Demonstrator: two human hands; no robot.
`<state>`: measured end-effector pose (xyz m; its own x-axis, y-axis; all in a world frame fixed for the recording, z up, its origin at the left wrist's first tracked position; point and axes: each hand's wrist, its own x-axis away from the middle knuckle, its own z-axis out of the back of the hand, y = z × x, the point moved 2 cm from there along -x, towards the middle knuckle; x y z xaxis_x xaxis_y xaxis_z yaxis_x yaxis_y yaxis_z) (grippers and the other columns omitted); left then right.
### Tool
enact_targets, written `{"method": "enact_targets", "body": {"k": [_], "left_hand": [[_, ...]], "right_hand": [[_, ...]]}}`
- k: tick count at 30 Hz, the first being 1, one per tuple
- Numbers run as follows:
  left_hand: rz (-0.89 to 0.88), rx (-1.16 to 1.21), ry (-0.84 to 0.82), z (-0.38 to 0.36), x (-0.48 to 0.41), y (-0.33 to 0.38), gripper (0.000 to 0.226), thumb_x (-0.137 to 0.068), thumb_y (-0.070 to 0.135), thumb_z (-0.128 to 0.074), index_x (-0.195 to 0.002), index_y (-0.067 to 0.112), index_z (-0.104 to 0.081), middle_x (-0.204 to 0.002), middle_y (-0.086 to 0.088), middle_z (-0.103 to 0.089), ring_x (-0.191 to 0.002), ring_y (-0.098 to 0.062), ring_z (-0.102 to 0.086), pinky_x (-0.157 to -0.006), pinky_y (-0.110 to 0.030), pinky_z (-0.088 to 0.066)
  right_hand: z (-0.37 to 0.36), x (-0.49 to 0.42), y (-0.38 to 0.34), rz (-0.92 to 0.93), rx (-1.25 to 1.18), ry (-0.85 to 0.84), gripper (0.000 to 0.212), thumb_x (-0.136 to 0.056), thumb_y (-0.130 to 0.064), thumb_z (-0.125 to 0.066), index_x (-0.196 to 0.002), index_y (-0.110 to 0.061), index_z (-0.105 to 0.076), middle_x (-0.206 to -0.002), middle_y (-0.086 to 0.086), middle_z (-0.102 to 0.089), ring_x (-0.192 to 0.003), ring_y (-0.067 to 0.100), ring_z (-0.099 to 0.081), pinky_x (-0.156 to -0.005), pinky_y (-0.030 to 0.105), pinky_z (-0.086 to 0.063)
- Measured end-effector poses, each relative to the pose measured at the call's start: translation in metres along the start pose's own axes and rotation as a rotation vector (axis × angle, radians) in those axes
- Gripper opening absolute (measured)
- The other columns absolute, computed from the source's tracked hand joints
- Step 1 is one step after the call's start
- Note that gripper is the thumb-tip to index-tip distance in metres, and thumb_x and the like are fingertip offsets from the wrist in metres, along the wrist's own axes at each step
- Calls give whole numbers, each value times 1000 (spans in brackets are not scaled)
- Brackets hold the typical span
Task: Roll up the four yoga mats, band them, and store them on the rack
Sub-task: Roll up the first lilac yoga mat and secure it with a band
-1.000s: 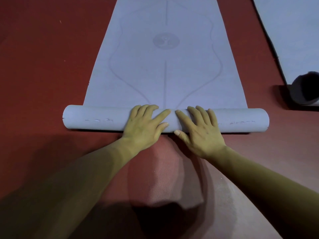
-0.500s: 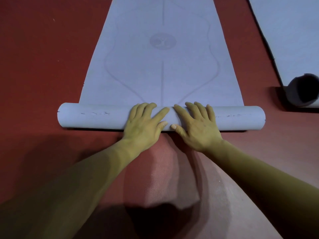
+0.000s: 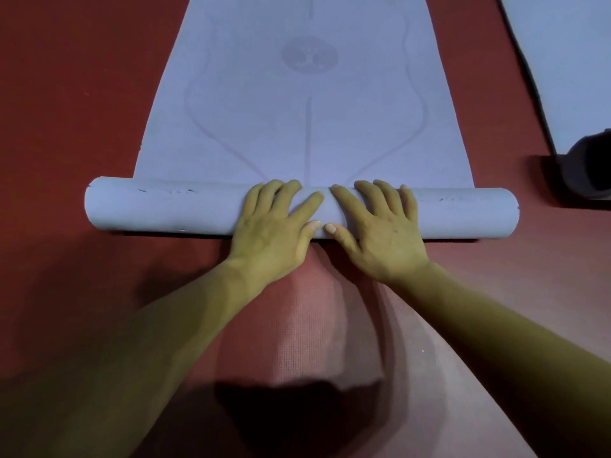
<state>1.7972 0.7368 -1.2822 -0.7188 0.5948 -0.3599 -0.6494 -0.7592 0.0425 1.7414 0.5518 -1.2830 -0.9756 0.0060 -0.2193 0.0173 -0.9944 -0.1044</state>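
Observation:
A pale blue-grey yoga mat lies on the red floor, partly rolled. Its rolled part runs across the view in front of me, and the flat part with a faint line pattern and a round emblem stretches away. My left hand and my right hand press flat on the middle of the roll, side by side, thumbs almost touching, fingers straight over the top of the roll.
A second pale mat lies flat at the upper right, with its dark rolled end at the right edge. Red floor surrounds the mats. My shadow falls on the floor near me.
The roll has moved a little further along the mat away from me, with both hands riding on it. The roll looks slightly thicker.

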Motion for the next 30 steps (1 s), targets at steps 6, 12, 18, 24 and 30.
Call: {"method": "enact_targets", "body": {"k": [6, 12, 18, 24, 30], "left_hand": [[0, -49, 21, -13, -17, -10, 43, -99, 39, -47, -134, 19, -62, -129, -14, -61, -113, -38, -57, -102, -51, -41], [27, 9, 101, -15, -13, -11, 47, -99, 41, -50, -142, 20, -55, -135, -13, -57, -122, -35, -53, -104, -50, -36], [33, -46, -7, -13, -19, -16, 43, -101, 44, -47, -137, 25, -58, -133, -11, -58, -118, -36, -55, -99, -51, -39], [22, -62, -113, -11, -42, -28, 46, -101, 47, -41, -136, 25, -60, -128, -10, -61, -110, -33, -58, -94, -49, -41], [26, 65, -101, -5, -48, -32, 49, -98, 47, -43, -137, 22, -58, -135, -15, -56, -118, -34, -51, -99, -48, -35]], "right_hand": [[-6, -8, -4, -27, -63, 132, 56, -100, -55, -49, -143, -22, -56, -143, 10, -54, -136, 34, -46, -117, 55, -20], [-15, -9, -3, -14, 14, 204, 53, -103, -52, -47, -143, -20, -59, -141, 12, -57, -132, 37, -51, -115, 55, -26], [-9, -21, -2, -18, 28, 143, 54, -104, -52, -42, -144, -20, -58, -141, 13, -57, -133, 37, -51, -113, 55, -28], [-2, -30, -1, -86, -25, 76, 60, -99, -59, -46, -140, -18, -58, -139, 16, -52, -131, 36, -46, -114, 55, -26], [-5, -46, 1, -83, 51, 21, 56, -101, -59, -39, -134, -19, -61, -129, 13, -56, -120, 38, -52, -111, 54, -29]]}}
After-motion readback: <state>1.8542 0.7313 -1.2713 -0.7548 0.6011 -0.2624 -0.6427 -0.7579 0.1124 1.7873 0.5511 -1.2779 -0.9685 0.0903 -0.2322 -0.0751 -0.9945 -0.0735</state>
